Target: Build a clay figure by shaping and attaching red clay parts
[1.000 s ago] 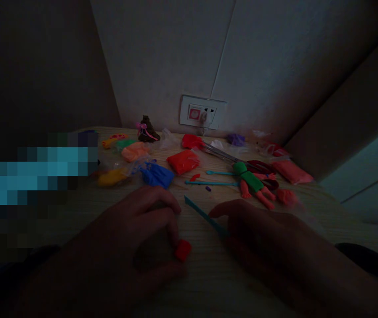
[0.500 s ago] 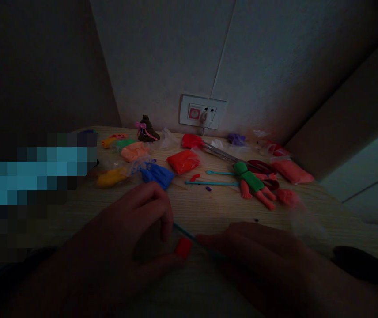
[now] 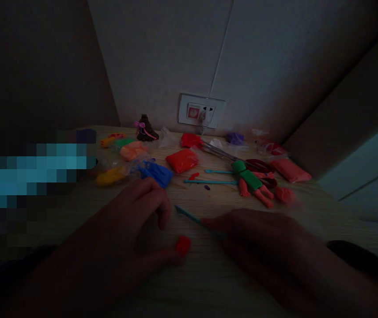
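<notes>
My right hand point(image 3: 258, 245) is closed around a thin teal clay modelling tool point(image 3: 190, 216), whose flat tip points up and left above the wooden table. Left of it, my left hand point(image 3: 136, 225) rests with thumb and curled fingers apart. Its thumb tip touches a small red clay block point(image 3: 183, 245) lying on the table. Beyond the hands lies a clay figure point(image 3: 250, 176) with a green head covering and body and pinkish limbs. Two more teal tools point(image 3: 210, 182) lie beside the figure. The scene is dim, so finger details are faint.
Scissors point(image 3: 222, 152) with dark red handles lie behind the figure. Bags of clay spread across the back: blue point(image 3: 157, 173), red point(image 3: 182, 160), yellow point(image 3: 109, 176) and pink point(image 3: 290, 168). A brown clay piece point(image 3: 145, 129) with a pink bow stands near the wall socket point(image 3: 201, 110).
My right hand has lifted slightly, and the teal tool's tip has moved up, away from the red clay block. My left hand has barely moved.
</notes>
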Available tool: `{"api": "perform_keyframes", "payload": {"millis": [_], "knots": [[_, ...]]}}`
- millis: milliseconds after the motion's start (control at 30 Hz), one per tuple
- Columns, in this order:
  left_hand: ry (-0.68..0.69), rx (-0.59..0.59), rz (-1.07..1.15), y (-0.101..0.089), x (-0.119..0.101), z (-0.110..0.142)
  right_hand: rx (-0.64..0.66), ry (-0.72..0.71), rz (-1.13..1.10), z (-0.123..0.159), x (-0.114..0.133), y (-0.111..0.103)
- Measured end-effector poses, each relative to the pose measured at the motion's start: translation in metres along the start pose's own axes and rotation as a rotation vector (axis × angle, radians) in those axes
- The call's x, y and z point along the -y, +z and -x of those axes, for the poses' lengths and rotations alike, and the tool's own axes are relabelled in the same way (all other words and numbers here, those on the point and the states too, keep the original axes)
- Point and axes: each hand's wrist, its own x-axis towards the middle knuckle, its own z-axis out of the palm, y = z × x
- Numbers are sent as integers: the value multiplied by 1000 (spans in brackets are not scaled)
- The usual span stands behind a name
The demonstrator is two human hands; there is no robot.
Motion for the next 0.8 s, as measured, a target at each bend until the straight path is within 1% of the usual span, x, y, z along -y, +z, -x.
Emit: {"api": "perform_keyframes", "payload": {"millis": [133,167,233,300,333,433,533,567,633,700,800], "knots": [[-40,20,14,-4,-7,-3,78,8,-59,-1,0,-5],[-62,32,17,-6,-9,-4,51,62,-53,-2,0,-6],[-60,67,28,-8,-10,-6,8,66,-58,-2,0,-7],[-9,74,39,-8,-8,-6,38,39,-62,-1,-1,-6],[3,70,38,-7,-7,-6,24,30,-48,-1,-1,-6],[-22,34,28,-6,-6,-5,-18,13,20,0,-1,-5],[-61,47,27,-6,-9,-4,31,-3,38,0,0,-5],[-69,58,27,-6,-10,-5,23,1,47,-1,0,-6],[-46,58,32,-6,-8,-5,21,-16,49,-1,1,-6],[23,36,41,-4,-3,-4,38,-43,43,-1,1,-7],[52,37,25,-2,3,-4,-2,-6,79,0,-1,-8]]}}
